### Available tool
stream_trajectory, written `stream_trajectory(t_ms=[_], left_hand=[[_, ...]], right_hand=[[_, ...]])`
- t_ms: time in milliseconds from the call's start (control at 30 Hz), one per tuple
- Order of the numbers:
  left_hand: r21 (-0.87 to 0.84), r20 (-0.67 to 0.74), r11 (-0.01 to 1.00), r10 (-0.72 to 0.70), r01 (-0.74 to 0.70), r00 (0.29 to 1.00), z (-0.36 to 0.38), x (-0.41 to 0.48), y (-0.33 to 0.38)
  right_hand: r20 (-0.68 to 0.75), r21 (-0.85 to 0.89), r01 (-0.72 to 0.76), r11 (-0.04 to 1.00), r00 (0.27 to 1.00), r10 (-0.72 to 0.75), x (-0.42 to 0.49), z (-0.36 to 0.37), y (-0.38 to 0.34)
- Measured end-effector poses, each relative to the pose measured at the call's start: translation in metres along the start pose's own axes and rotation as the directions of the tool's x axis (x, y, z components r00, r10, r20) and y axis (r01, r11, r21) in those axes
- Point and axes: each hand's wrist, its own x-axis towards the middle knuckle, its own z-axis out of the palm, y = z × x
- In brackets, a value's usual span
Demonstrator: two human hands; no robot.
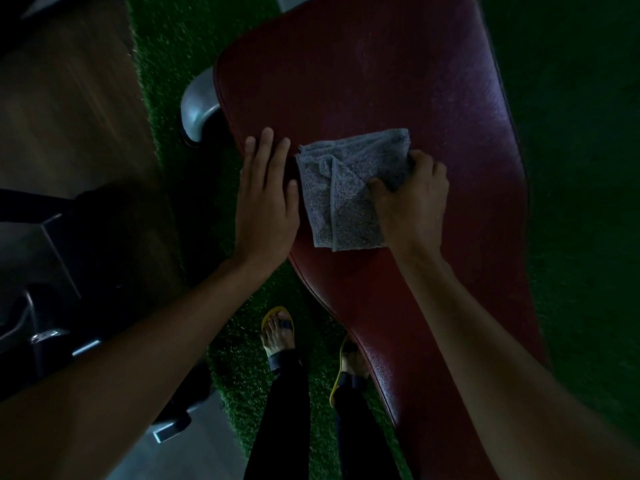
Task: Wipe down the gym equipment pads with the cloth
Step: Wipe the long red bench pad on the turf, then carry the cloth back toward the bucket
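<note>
- Open across the far half of the pad (381,81), beyond the cloth (349,192).
- Blocked mid-pad by the cloth, gripped at its right side by the right hand (414,202).
- Blocked at the pad's left edge by the left hand (266,202), flat, just beside the cloth.
- Hemmed in on the left by a bracket (197,109) and a dark machine (45,265).
- Open over turf (571,168) to the right.

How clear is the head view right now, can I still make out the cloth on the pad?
Head view: dim overall, corners nearly black; the grey cloth and red pad are readable, with a faint sheen on the pad's right side; the wooden floor at left is smeared by blur; the wide-angle lens bows the pad's edges.
</note>
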Motion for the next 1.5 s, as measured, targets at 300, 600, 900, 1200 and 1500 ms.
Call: stream_trajectory(t_ms=[300,600,900,1200,1500], left_hand=[[-0.018,0.013,0.999,-0.029,0.029,0.999,-0.003,0.000,0.004],[-0.099,0.024,0.987,-0.121,0.122,0.992,-0.019,-0.003,0.014],[-0.142,-0.021,0.959,-0.252,0.247,0.967,-0.059,-0.051,0.050],[-0.097,0.053,0.962,-0.252,0.256,0.966,-0.145,-0.146,0.136],[-0.104,0.048,0.946,-0.303,0.307,0.952,-0.240,-0.291,0.207]], right_hand=[[0.029,0.022,-0.053,0.998,0.998,0.052,0.009,-0.002,-0.005],[0.336,0.333,-0.372,0.867,0.906,0.259,0.001,-0.021,-0.002],[0.494,0.479,-0.434,0.763,0.852,0.174,-0.028,-0.058,-0.002],[0.372,0.120,0.018,0.993,0.926,-0.062,-0.125,-0.157,-0.021],[0.393,0.030,0.311,0.950,0.870,-0.297,-0.267,-0.265,-0.032]])
